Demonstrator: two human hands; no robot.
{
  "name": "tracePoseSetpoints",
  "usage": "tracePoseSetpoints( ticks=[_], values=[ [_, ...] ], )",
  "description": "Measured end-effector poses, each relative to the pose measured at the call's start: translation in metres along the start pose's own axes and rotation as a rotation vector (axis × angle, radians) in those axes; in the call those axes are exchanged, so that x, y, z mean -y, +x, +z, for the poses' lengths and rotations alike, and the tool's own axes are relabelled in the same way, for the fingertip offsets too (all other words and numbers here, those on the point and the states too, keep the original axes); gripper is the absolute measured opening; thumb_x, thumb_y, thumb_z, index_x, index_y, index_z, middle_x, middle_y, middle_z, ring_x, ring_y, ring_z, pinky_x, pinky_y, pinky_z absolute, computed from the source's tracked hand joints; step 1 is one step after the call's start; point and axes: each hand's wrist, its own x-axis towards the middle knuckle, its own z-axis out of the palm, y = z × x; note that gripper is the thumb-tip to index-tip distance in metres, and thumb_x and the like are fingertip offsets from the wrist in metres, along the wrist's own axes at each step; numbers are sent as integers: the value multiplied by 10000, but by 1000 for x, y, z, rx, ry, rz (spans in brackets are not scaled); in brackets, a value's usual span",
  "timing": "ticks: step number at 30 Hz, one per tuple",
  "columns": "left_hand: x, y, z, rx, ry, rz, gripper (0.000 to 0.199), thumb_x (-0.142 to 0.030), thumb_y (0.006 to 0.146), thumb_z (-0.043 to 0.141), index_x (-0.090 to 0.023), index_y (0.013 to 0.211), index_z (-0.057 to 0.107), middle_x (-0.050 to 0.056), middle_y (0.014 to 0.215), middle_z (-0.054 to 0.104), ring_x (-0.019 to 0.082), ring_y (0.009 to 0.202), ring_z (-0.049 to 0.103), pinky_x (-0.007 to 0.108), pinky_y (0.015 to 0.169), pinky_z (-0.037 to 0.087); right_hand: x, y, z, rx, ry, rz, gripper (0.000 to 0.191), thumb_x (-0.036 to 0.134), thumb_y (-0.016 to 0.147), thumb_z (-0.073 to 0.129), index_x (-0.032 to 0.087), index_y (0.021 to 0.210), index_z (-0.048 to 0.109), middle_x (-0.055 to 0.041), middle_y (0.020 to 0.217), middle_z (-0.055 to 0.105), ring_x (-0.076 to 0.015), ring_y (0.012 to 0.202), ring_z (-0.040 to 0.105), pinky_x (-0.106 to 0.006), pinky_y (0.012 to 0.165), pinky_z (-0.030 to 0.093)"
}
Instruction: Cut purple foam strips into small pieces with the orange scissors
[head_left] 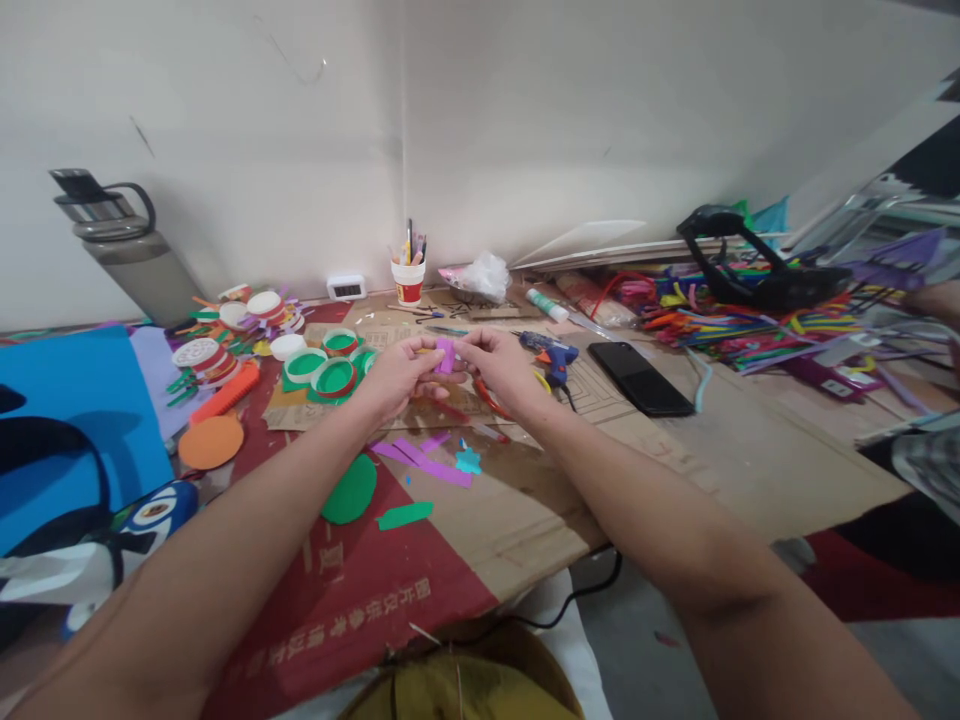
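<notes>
A small purple paper piece (445,356) is pinched between my left hand (405,373) and my right hand (501,368), above the cardboard. The fingers of both hands are closed on it. Below them lie purple paper strips (435,464) and a light blue cut shape (468,460). A green paper disc (351,490) and a green strip (406,516) rest nearer to me. Round rings with green insides (334,377) stand just left of my left hand. Beneath my right hand, orange-handled scissors (487,400) are partly hidden.
A blue glue gun (555,358) and a black phone (640,378) lie to the right. Behind are a cup of pens (409,283) and a glue stick (547,304). A bottle (127,250) stands at the left; colourful pipe cleaners (757,325) pile up at the right.
</notes>
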Motion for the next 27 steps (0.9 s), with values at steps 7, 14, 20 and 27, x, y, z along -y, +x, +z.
tracePoseSetpoints(
  ticks=[7,14,20,27],
  values=[
    [-2,-3,2,-32,42,12,237,-235,762,729,-132,939,609,88,832,710,192,701,711,215,480,539,-2,0,0,12,-15,-16,150,322,714,647,188,661,606,14,598,576,-104,537,461,-248,534,356],
    [-2,-3,2,-41,64,10,208,-228,752,712,-136,900,598,89,814,717,188,699,707,217,483,529,-3,0,0,58,-3,8,182,364,717,658,196,690,594,12,605,598,-107,533,478,-245,520,355],
    [-2,-3,2,-37,55,27,234,-214,729,737,-139,897,591,83,798,715,189,691,710,209,489,518,1,-3,1,95,3,-17,189,356,723,658,188,688,579,24,601,584,-102,531,480,-247,531,360],
    [-3,-3,-1,-2,-36,-23,163,-223,806,685,-126,917,616,97,782,708,202,731,721,234,536,569,1,-1,0,47,-11,-12,179,363,711,640,196,687,578,19,599,560,-111,544,459,-246,521,343]
  ],
)
